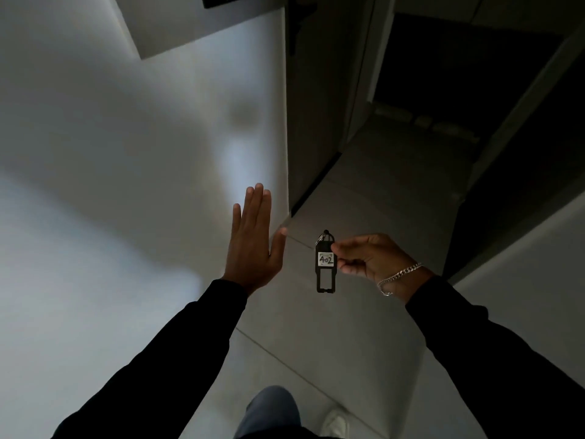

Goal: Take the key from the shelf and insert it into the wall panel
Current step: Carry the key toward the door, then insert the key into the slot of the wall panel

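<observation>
Key fob first: a flat black plastic tag with a white label hand-marked "402", a small metal ring at its top and a rectangular cut-out in its lower half. It hangs in the air over the floor, right of centre in our view, well below the dark rectangular wall panel, which is cut off by the top edge of the frame.

Room: dim. We see a pale grey tiled floor with thin dark joints running diagonally. A smooth white wall fills the left half, with soft shadows across it. Beyond its corner stands a dark door leaf, and farther right a dark open doorway. A leg in blue jeans and a white shoe show at the bottom edge.

Hands: our left hand is open flat, fingers straight and close together, thumb spread out, palm towards the wall; we cannot tell whether it touches the wall. It holds nothing. Our right hand pinches the fob's right edge between thumb and fingertips, other fingers curled under. A silver chain bracelet circles that wrist. Both sleeves are black.
</observation>
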